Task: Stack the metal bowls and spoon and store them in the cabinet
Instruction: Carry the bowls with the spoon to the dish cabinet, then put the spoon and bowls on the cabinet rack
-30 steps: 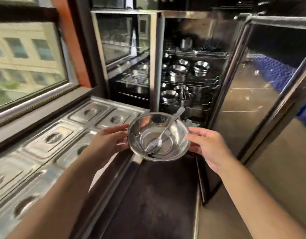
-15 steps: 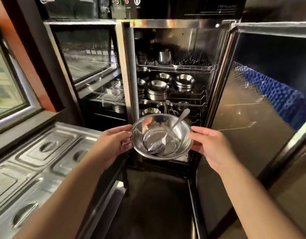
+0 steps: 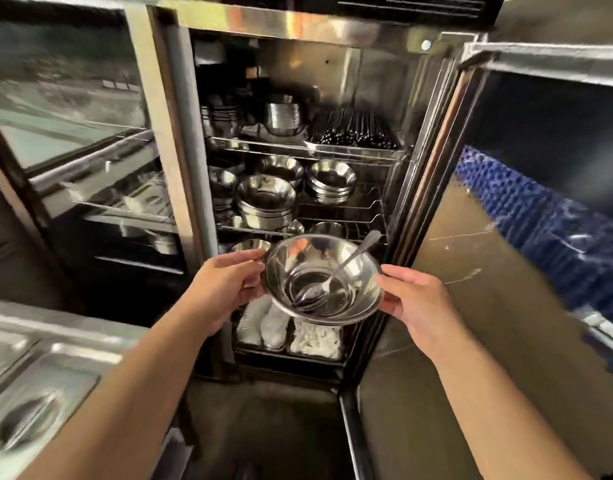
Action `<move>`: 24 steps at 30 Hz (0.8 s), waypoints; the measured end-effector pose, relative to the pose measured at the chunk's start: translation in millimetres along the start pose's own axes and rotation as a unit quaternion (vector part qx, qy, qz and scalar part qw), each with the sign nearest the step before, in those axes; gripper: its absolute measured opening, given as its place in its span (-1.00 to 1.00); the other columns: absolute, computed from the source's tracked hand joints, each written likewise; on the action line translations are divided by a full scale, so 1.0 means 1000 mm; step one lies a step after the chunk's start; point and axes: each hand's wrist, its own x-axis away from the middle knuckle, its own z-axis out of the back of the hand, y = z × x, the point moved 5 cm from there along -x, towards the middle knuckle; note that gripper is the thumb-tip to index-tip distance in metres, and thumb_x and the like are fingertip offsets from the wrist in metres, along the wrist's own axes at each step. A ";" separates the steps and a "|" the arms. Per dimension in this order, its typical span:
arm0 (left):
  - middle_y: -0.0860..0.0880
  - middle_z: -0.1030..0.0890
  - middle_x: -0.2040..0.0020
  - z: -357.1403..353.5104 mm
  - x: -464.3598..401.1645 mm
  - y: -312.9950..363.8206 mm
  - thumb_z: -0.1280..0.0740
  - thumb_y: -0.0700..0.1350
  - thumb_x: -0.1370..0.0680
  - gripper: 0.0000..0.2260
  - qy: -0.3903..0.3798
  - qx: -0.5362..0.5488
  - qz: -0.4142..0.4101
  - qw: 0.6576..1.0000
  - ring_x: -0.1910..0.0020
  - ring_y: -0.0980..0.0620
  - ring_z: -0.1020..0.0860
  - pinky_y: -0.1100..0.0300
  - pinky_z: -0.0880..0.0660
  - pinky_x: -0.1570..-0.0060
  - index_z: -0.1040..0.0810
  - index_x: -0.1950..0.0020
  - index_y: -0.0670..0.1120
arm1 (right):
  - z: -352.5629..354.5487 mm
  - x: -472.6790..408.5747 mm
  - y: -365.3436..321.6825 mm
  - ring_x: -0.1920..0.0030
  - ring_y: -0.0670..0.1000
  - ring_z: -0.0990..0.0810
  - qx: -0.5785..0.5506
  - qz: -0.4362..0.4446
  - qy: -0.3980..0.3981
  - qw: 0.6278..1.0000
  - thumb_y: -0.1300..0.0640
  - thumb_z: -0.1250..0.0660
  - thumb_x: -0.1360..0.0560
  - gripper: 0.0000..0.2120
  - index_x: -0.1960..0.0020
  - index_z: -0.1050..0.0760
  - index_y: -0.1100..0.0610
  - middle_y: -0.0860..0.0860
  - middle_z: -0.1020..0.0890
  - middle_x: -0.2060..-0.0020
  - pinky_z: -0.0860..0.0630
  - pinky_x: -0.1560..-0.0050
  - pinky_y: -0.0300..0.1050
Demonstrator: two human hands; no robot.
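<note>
I hold stacked metal bowls (image 3: pixel 362 271) in front of the open cabinet (image 3: pixel 281 26). My left hand (image 3: pixel 222 289) grips the left rim and my right hand (image 3: pixel 416 303) grips the right rim. A metal spoon (image 3: pixel 336 275) lies inside the top bowl, its handle leaning over the far right rim. The stack hovers level with the cabinet's lower shelf, just in front of it.
Wire shelves (image 3: pixel 339 216) inside hold several stacks of metal bowls (image 3: pixel 265 202) and cups (image 3: pixel 282 116). White cloths (image 3: pixel 291 330) fill trays at the bottom. The open steel door (image 3: pixel 506 271) stands at the right. A steel counter with lidded pans (image 3: pixel 38 386) is at the left.
The view has turned right and closed in on the cabinet. Both hands have carried the bowls and spoon nearer to the open shelves, with the grip unchanged.
</note>
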 end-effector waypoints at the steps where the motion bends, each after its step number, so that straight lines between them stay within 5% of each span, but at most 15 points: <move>1: -0.05 -0.59 0.30 -0.006 -0.034 -0.001 -0.38 -0.31 -0.53 -0.79 -0.016 -0.002 0.004 1.000 0.39 0.11 -0.56 0.22 -0.58 0.31 -0.68 -0.13 -0.16 | -0.001 -0.026 -0.001 0.21 0.04 -0.75 0.002 0.000 0.015 1.000 0.37 -0.43 -0.51 -0.67 -0.27 -0.55 0.29 0.19 -0.75 0.07 -0.65 0.27 -0.15; 12: -0.14 -0.72 0.12 -0.056 -0.263 0.015 -0.36 -0.28 -0.56 -0.80 -0.100 -0.044 0.051 0.993 0.22 0.03 -0.67 0.23 -0.58 0.29 -0.61 -0.17 -0.15 | -0.021 -0.210 -0.015 0.14 0.09 -0.76 0.044 -0.013 0.158 0.986 0.32 -0.47 -0.51 -0.73 -0.20 -0.61 0.21 0.14 -0.76 0.09 -0.69 0.17 -0.04; 17: -0.09 -0.74 0.16 -0.084 -0.316 0.009 -0.40 -0.26 -0.54 -0.88 -0.131 -0.052 0.074 0.987 0.21 0.03 -0.71 0.24 -0.60 0.28 -0.61 -0.03 -0.08 | -0.013 -0.271 -0.003 0.07 0.07 -0.74 0.083 -0.039 0.201 0.975 0.23 -0.46 -0.53 -0.67 -0.29 -0.59 0.19 0.08 -0.73 0.01 -0.69 0.08 -0.01; 20: 0.04 -0.74 0.19 -0.095 -0.338 -0.006 -0.40 -0.36 -0.50 -0.75 -0.166 -0.089 0.066 0.980 0.21 0.10 -0.71 0.27 -0.60 0.24 -0.63 0.09 0.02 | -0.007 -0.301 0.006 0.11 0.03 -0.74 0.109 -0.054 0.212 0.970 0.21 -0.48 -0.50 -0.60 -0.32 -0.57 0.19 0.06 -0.71 -0.02 -0.70 0.09 -0.03; 24: 0.22 -0.69 0.28 -0.105 -0.364 -0.025 -0.37 -0.48 -0.42 -0.38 -0.182 -0.188 0.035 0.965 0.26 0.09 -0.68 0.14 -0.64 0.09 -0.67 0.35 0.31 | -0.010 -0.331 0.011 -0.08 0.08 -0.69 0.153 -0.069 0.188 0.968 -0.02 -0.48 -0.34 -0.43 -0.32 -0.60 0.12 0.01 -0.70 -0.07 -0.60 -0.19 0.15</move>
